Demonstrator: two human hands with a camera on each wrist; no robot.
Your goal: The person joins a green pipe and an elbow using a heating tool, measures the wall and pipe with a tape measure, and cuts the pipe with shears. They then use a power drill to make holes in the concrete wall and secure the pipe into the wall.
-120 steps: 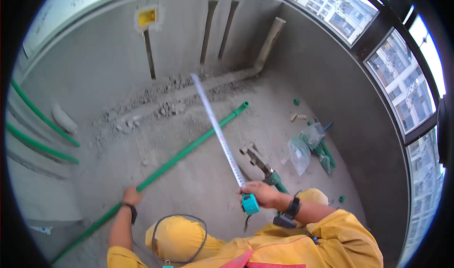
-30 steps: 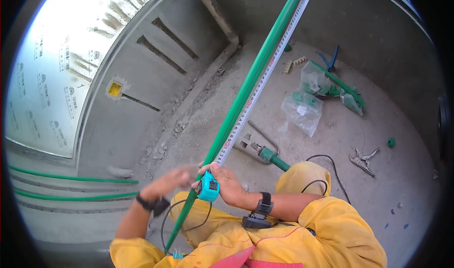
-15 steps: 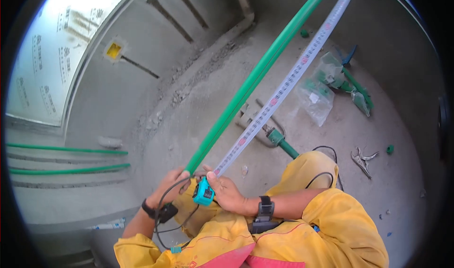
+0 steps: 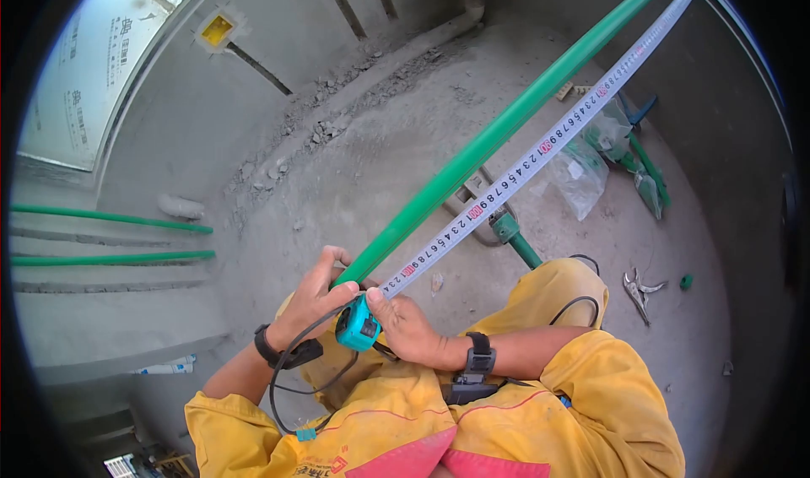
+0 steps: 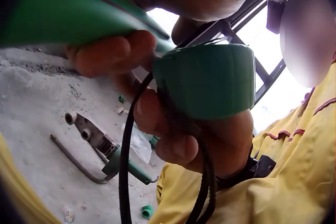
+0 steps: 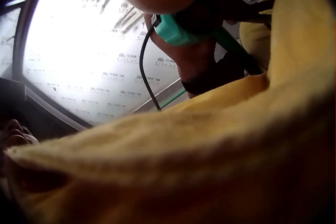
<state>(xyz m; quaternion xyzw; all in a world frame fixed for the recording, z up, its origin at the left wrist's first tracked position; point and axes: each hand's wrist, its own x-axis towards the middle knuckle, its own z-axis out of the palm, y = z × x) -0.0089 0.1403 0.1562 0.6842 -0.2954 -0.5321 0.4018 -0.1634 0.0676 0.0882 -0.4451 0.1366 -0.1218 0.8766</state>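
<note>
In the head view my left hand (image 4: 310, 302) grips the near end of a long green plastic pipe (image 4: 460, 170), which slants up to the far right. My right hand (image 4: 411, 328) holds a teal tape measure (image 4: 359, 322) just beside that end, thumb at the mouth of the case. Its white blade (image 4: 546, 147) runs out alongside the pipe, a narrow gap between them, numbers facing up. The left wrist view shows the pipe (image 5: 63, 14) and the tape case (image 5: 210, 79) close together among the fingers. Cloth covers much of the right wrist view.
A pipe welding tool with a green handle (image 4: 523, 246) lies on the floor ahead. Right of it are locking pliers (image 4: 641, 294), a green fitting (image 4: 686, 281) and clear bags (image 4: 582, 174) of fittings. Rubble (image 4: 325, 132) lines the wall; green pipes (image 4: 110, 259) run at left.
The pipe, earlier crossing the floor at left, has come alongside the blade and swung right. My left hand, off the pipe a second ago, has taken hold of its near end.
</note>
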